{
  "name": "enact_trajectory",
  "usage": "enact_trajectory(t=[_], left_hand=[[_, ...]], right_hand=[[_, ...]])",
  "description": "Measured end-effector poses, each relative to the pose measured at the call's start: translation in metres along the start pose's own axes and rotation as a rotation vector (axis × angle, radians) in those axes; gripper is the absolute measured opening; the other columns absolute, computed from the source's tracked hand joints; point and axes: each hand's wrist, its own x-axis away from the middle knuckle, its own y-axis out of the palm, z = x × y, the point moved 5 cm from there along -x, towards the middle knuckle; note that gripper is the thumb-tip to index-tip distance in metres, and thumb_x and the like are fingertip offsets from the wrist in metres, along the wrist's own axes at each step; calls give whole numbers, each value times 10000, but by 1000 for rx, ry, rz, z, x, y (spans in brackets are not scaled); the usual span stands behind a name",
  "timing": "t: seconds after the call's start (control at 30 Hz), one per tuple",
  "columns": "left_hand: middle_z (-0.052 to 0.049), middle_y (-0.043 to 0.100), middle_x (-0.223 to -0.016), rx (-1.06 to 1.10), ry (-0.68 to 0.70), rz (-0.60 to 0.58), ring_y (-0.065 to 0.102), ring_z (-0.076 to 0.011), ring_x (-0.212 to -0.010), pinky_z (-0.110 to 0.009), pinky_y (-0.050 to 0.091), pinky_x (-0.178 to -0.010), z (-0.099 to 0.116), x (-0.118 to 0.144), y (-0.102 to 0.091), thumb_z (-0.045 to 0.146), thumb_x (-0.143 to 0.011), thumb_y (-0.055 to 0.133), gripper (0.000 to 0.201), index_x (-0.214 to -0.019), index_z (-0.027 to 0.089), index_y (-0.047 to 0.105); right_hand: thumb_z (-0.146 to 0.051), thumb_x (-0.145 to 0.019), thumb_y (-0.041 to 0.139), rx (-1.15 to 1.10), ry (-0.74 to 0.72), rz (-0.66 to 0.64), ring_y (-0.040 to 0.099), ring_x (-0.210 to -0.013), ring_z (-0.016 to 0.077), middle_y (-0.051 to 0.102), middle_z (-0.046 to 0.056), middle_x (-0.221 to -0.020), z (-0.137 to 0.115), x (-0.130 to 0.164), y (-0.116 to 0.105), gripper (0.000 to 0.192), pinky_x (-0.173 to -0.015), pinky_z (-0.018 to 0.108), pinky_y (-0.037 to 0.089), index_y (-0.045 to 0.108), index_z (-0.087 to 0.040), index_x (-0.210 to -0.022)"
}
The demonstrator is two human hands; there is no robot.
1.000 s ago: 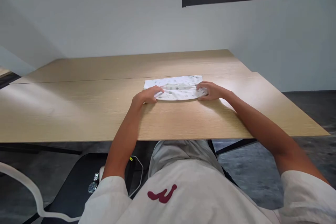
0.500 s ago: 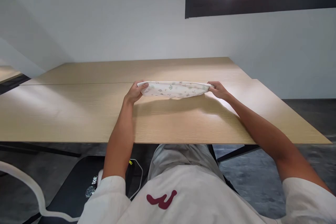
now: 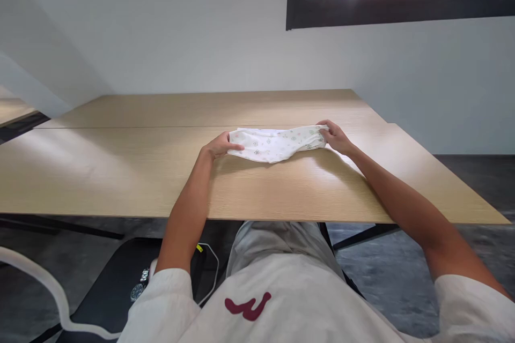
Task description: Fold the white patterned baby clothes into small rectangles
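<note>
A folded white printed cloth, held taut in the air half a second ago, is now lowered sagging toward the wooden table's middle, its ends pinched by the left hand and right hand.

We see a pale wooden table — a seam runs across it — and 1 white printed cloth sags onto its top.
</note>
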Motion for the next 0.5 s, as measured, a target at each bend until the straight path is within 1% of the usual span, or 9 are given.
enact_trajectory(t=[0.03, 0.07, 0.17, 0.23, 0.3, 0.33, 0.37, 0.43, 0.5], left_hand=[[-141, 723, -989, 1, 34, -16, 696, -269, -876, -326, 582, -751, 4, 2, 1, 289, -495, 950, 566, -974, 119, 702], [-139, 721, -1001, 16, 86, -2, 695, -273, -893, -331, 583, -764, 8, 3, 1, 297, -513, 944, 565, -994, 124, 703], [-127, 715, -1027, 96, 246, 115, 687, -280, -957, -355, 577, -829, 15, 0, -1, 357, -554, 929, 600, -1051, 134, 678], [-121, 709, -1029, 125, 272, 204, 681, -279, -965, -373, 577, -836, 10, -8, -2, 433, -588, 900, 619, -1068, 134, 649], [-103, 701, -1002, 91, 255, 317, 678, -256, -917, -364, 578, -795, -1, -20, -4, 492, -647, 839, 585, -1060, 134, 628], [-89, 696, -978, 44, 249, 374, 672, -238, -887, -343, 572, -774, -6, -25, -6, 494, -684, 801, 540, -1047, 135, 624], [-75, 688, -951, -16, 251, 425, 662, -219, -860, -317, 561, -756, -11, -30, -8, 477, -716, 766, 482, -1027, 137, 625], [-52, 672, -910, -133, 269, 493, 641, -188, -831, -267, 535, -733, -17, -36, -13, 412, -760, 710, 364, -994, 143, 631], [-42, 658, -873, -191, 247, 514, 628, -171, -796, -240, 519, -698, -21, -38, -17, 352, -768, 690, 289, -960, 143, 633]], right_hand=[[-553, -840, 612, 16, -13, -16, 432, -640, 145, 501, 4, -778, -1, 0, -1, 435, -523, 227, 370, 558, -188, -1070], [-559, -841, 618, 29, -20, -50, 440, -645, 146, 512, 7, -787, -3, 1, -1, 447, -523, 225, 373, 561, -187, -1083], [-564, -807, 692, 58, -3, -226, 507, -699, 165, 565, 27, -862, -10, 7, 1, 485, -536, 228, 412, 582, -195, -1102], [-549, -765, 751, 76, 33, -342, 547, -744, 186, 595, 40, -909, -14, 11, 4, 496, -549, 236, 435, 607, -192, -1077], [-545, -755, 759, 97, 63, -391, 545, -729, 185, 597, 40, -876, -15, 13, 5, 461, -543, 237, 421, 627, -175, -996], [-552, -761, 744, 106, 68, -379, 531, -709, 176, 588, 36, -841, -15, 12, 4, 441, -540, 237, 405, 627, -165, -939], [-558, -768, 725, 109, 65, -342, 514, -692, 166, 573, 29, -807, -13, 10, 3, 430, -542, 236, 391, 619, -158, -885], [-558, -760, 698, 94, 47, -212, 488, -680, 152, 544, 16, -763, -8, 6, -1, 421, -558, 236, 378, 593, -153, -810], [-546, -735, 688, 59, 52, -81, 477, -675, 145, 531, 7, -744, 1, 2, -5, 410, -566, 234, 375, 584, -154, -798]])
